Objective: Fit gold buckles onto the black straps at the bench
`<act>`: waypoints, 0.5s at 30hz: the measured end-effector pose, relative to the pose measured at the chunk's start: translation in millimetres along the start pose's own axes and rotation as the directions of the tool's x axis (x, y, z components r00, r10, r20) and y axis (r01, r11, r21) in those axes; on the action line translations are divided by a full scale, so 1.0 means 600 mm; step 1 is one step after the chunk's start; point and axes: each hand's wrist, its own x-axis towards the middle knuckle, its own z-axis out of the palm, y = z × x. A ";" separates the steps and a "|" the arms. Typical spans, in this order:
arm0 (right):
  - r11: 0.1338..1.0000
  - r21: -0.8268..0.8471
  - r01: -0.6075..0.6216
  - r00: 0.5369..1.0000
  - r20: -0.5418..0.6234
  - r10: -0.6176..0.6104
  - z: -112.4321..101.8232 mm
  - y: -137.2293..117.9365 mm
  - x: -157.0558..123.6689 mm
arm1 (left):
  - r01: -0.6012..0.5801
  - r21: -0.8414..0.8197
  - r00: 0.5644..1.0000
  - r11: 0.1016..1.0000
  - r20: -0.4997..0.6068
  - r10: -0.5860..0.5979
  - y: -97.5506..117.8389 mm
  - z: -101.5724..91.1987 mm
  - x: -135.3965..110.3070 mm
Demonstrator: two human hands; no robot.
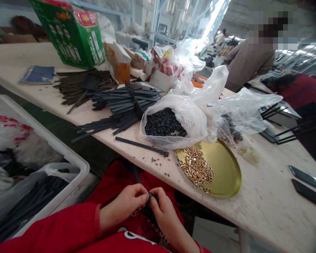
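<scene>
Low over the red-clad lap, just off the near edge of the desk [265,186], both hands meet at a dark strap [149,197]! The left hand [127,204] has thumb and fingers pinched tight on it, and the right hand [164,211] closes its own fingers on the same spot, almost tip to tip with the left; the exact detail between them is too small to tell. Up on the desk, one loose strap [140,146] lies alone, a buckle at its right end, dark crumbs scattered just below. Right beside it sits a round gold tray [228,172], gold-coloured buckles [197,167] heaped on its left half. Behind, a clear plastic bag [195,123] gapes open on small black pieces [163,123], with piled straps [121,102] to its left.
</scene>
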 end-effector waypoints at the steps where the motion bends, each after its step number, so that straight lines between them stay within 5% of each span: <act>1: 1.000 0.012 -0.005 0.999 0.051 0.005 -0.004 -0.001 -0.001 | -0.014 0.015 1.000 1.000 -0.005 0.014 -0.002 -0.001 0.001; 4: 1.000 -0.003 -0.005 0.993 0.117 0.005 -0.012 0.001 -0.003 | -0.062 0.085 0.998 0.994 -0.012 0.063 -0.012 -0.003 0.002; 7: 0.989 -0.131 0.066 0.998 -0.006 -0.067 -0.009 0.007 -0.002 | -0.122 0.303 0.991 0.945 -0.011 0.131 -0.016 -0.004 -0.003; 12: 0.991 -0.106 0.084 0.996 -0.002 -0.085 -0.012 0.005 0.002 | -0.345 0.728 0.904 0.592 0.088 0.419 0.033 -0.025 -0.012; 15: 0.998 -0.025 0.050 0.997 0.051 -0.049 -0.021 -0.004 0.005 | -0.417 0.758 0.897 0.501 0.256 0.360 0.063 -0.037 -0.008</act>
